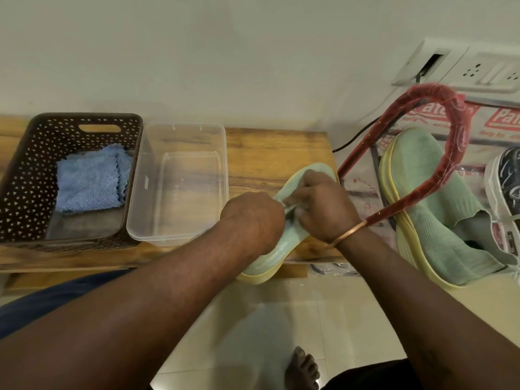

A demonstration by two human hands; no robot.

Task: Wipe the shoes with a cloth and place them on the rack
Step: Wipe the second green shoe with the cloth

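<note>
While the blue cloth (90, 181) lies folded in the brown basket (25, 175) at the far left, just beside a clear plastic tub (174, 239), no cloth can be made out at the shoe itself. The green shoe (270, 257) is held at the right edge of the wooden bench (267, 153), one end overhanging. The left hand (250, 218) is curled round its side, and the right hand (323, 204) is clenched over the knit upper. Something pale is pinched between them, but what it is cannot be told. The knit is judged soft and light, likely to crumple, so the firmer yellow sole is the better hold. Further right, a second green shoe (433, 204) rests on the rack (433, 90), just beside a dark patterned shoe (506, 175).
</note>
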